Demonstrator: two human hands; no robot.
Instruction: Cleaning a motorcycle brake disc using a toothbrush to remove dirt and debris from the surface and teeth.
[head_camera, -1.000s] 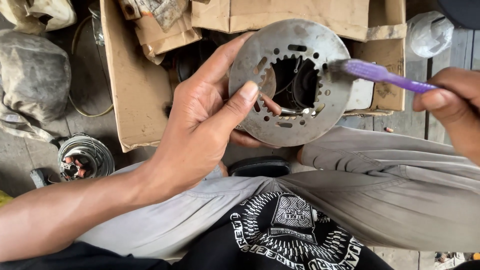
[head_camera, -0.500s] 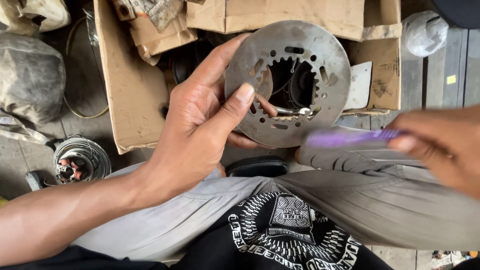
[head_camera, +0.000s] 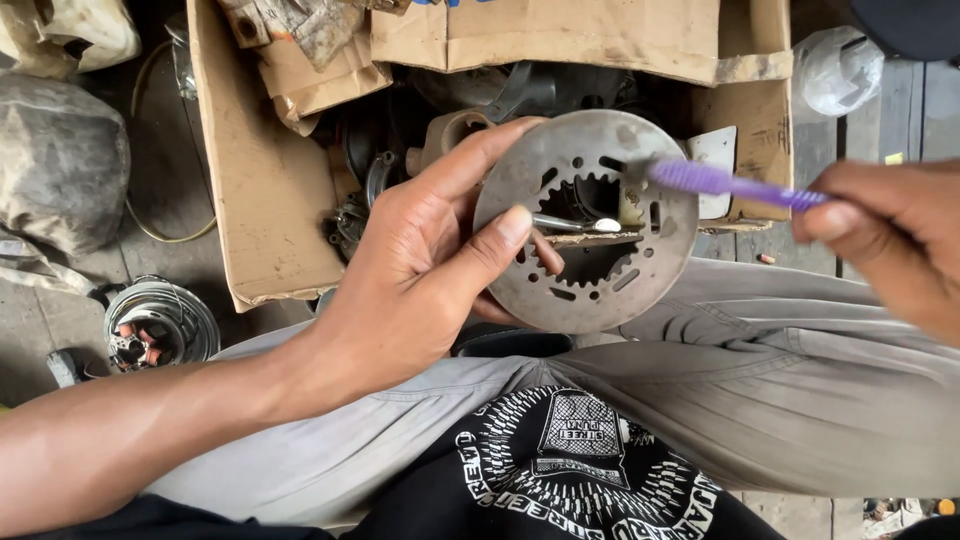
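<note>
My left hand (head_camera: 425, 265) grips a round grey metal plate (head_camera: 590, 290) with a toothed centre hole and several slots, thumb on its face and fingers behind it. It is held upright above my lap. My right hand (head_camera: 885, 235) holds a purple toothbrush (head_camera: 730, 185) by its handle. The brush head rests against the plate's upper right face.
An open cardboard box (head_camera: 270, 200) with dark metal parts lies on the floor beyond my knees. A round wound coil part (head_camera: 160, 325) sits at the left, a dusty sack (head_camera: 60, 160) beside it, and a clear plastic bag (head_camera: 835, 65) at top right.
My right hand dropped away from the plate with the toothbrush, then came back up and set the brush head on the plate's upper right. The plate stayed in my left hand.
</note>
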